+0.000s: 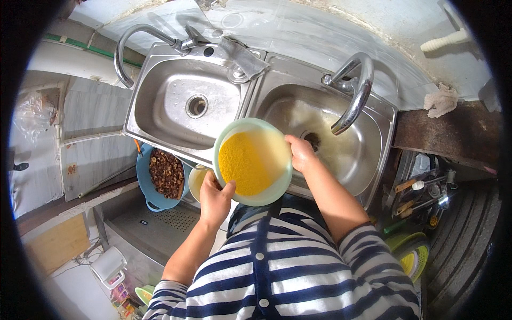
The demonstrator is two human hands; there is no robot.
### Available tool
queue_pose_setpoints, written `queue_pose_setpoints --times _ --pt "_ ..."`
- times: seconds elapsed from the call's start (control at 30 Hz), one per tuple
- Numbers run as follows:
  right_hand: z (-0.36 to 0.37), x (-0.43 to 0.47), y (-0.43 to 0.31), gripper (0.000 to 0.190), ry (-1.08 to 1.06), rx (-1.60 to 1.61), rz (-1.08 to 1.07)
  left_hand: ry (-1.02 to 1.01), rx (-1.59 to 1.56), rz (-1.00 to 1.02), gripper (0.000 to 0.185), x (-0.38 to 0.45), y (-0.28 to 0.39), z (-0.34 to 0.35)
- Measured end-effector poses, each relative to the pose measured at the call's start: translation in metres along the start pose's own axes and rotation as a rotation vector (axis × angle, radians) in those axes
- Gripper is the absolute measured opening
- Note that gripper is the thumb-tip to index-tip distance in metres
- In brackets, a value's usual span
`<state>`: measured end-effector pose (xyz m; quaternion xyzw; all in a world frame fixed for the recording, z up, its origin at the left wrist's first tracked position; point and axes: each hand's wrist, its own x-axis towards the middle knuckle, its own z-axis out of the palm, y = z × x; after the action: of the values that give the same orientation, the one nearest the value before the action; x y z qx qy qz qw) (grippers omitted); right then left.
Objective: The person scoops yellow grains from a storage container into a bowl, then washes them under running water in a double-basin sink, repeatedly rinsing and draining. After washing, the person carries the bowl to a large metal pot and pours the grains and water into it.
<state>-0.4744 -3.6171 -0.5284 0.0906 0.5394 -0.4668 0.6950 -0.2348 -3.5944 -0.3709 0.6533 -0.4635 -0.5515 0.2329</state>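
Observation:
A pale green bowl holds fine yellow grain, perhaps millet, with cloudy water gathered on its right side. My left hand grips the bowl's lower left rim, thumb over the edge. On the right rim, my right hand is closed, its fingers partly hidden. The bowl is over the front edge where two steel sinks meet. Cloudy, yellowish liquid lies around the drain of the right sink. The left sink has a few drops in it and an uncovered drain.
Curved faucets stand behind the left sink and the right sink. A grey cloth lies between them. At left are a blue basket of brown pieces and a smaller bowl. Utensils and a green colander are at right.

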Motion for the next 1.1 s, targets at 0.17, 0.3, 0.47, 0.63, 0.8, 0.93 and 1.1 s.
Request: queue_pose_setpoints --times 0.17,0.3,0.47,0.63,0.8,0.93,1.1 --pt "0.003 -0.001 0.002 0.023 0.060 -0.007 0.013 0.048 0.043 0.024 0.019 -0.003 -0.003 0.001" --pt "0.000 0.002 0.006 0.024 0.040 -0.043 0.040 0.043 0.078 0.066 0.020 -0.005 -0.005 0.001" --pt "-0.002 0.002 0.009 0.028 0.051 -0.029 0.008 0.037 0.157 0.080 0.022 -0.008 0.001 0.002" --pt "0.000 -0.005 0.006 0.029 0.110 -0.060 0.023 0.028 0.149 0.049 0.024 -0.013 0.010 0.005" --pt "0.000 -0.006 0.006 0.029 0.086 -0.045 0.023 0.012 0.162 0.056 0.024 -0.013 0.013 0.005" --pt "-0.002 -0.005 0.007 0.029 0.086 -0.057 0.036 0.006 0.205 0.054 0.025 -0.013 0.013 0.004" --pt "0.000 -0.008 0.005 0.029 0.104 -0.070 0.038 -0.033 0.220 0.043 0.019 -0.014 0.015 0.006"
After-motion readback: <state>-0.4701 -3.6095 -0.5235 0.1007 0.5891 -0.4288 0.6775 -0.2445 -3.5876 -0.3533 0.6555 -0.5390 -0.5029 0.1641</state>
